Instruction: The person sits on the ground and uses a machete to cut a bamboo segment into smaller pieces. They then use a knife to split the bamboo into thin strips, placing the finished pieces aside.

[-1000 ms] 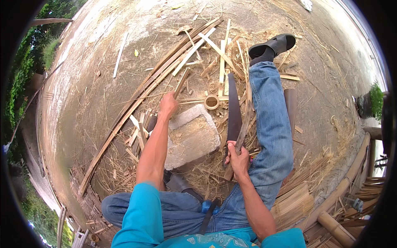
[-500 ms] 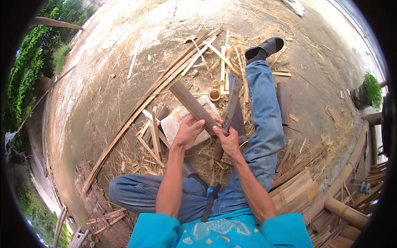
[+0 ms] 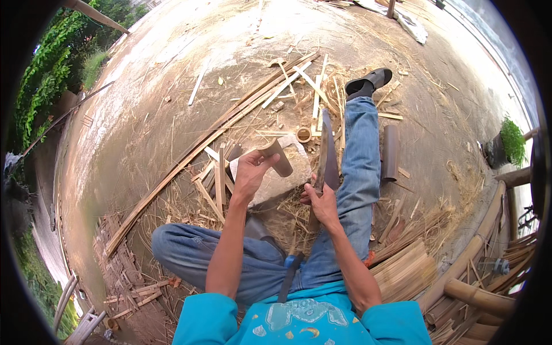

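My left hand (image 3: 253, 174) is closed round one end of a brown split bamboo piece (image 3: 280, 160), held tilted above a pale stone block (image 3: 276, 187). In my right hand (image 3: 323, 202) is the handle of a long machete (image 3: 329, 152). Its dark blade points away from me, beside my outstretched leg. The two hands are apart, and the blade does not touch the bamboo. Just beyond the stone lies a short bamboo ring (image 3: 303, 134). Part of the machete's handle is hidden by my fingers.
Long bamboo strips (image 3: 213, 135) run diagonally on the left, with short offcuts (image 3: 220, 178) beside the stone. A half-round bamboo length (image 3: 390, 152) lies right of my leg. Split slats (image 3: 405, 273) are piled at the near right; a potted plant (image 3: 512, 141) stands farther right.
My right hand has come off the bamboo piece and grips only the machete. The bamboo, earlier held between both hands, is now turned in my left hand, its free end toward the right.
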The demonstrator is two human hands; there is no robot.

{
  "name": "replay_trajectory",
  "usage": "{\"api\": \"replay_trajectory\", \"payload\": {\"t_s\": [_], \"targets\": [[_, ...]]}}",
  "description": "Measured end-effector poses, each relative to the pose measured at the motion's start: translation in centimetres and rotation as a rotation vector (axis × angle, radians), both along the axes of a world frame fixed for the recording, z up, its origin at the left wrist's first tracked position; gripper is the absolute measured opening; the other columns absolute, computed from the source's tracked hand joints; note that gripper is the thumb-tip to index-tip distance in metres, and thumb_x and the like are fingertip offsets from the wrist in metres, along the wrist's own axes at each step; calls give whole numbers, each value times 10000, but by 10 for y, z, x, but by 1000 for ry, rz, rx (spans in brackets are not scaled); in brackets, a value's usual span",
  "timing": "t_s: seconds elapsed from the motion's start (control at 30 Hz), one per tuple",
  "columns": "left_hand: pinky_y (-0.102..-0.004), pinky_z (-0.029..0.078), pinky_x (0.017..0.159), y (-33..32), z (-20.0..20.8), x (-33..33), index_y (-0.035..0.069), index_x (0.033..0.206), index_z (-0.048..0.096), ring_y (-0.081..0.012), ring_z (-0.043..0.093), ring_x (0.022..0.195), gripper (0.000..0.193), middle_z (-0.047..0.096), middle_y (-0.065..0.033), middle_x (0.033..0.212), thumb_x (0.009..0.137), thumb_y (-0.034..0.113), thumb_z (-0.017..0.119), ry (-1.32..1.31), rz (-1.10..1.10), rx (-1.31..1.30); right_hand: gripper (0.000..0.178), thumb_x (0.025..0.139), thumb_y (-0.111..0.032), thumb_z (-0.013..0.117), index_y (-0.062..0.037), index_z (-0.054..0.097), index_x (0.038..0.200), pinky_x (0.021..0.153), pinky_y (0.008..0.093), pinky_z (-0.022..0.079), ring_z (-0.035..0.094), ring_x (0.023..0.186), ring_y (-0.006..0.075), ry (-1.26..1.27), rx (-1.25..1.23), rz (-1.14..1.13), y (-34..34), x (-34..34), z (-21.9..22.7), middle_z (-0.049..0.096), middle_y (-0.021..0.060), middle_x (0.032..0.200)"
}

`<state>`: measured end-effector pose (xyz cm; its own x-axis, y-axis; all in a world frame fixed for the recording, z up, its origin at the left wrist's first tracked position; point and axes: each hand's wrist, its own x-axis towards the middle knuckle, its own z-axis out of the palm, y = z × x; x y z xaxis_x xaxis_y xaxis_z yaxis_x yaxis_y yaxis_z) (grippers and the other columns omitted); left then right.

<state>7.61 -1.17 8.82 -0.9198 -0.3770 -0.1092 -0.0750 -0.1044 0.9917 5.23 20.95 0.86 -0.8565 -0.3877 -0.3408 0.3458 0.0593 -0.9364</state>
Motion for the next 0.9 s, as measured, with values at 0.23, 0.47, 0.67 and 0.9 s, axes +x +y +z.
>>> {"api": "replay_trajectory", "payload": {"t_s": [0.23, 0.47, 0.67, 0.9], "targets": [[-291, 493, 884, 11, -27, 3, 2, 1143, 765, -108, 642, 962, 305, 761, -47, 1042, 910, 191, 818, -19, 6, -43, 606, 1068, -324, 574, -76, 385, 1588, 566, 297, 509, 581, 597, 110, 188, 41, 210, -1, -7, 78, 575, 40, 762], [-271, 525, 785, 10, -37, 3, 1, 1137, 766, -89, 650, 888, 211, 750, -28, 986, 950, 97, 745, 67, -71, -29, 503, 1121, -343, 447, -116, 443, 1570, 496, 272, 480, 545, 535, 96, 270, -7, 330, -25, -3, 107, 554, 24, 778], [-274, 517, 817, 7, -38, 5, 8, 1153, 761, -86, 650, 894, 229, 759, -28, 974, 964, 134, 734, 60, -99, -30, 488, 1134, -366, 407, -137, 465, 1560, 472, 270, 478, 553, 519, 97, 225, 46, 341, -33, 1, 113, 567, 24, 780], [-283, 518, 851, 6, -39, 5, 13, 1171, 756, -90, 659, 915, 253, 767, -36, 995, 971, 167, 731, 27, -117, -31, 486, 1132, -371, 413, -143, 472, 1557, 466, 265, 476, 548, 513, 94, 191, 50, 325, -32, 1, 111, 562, 18, 767]]}}
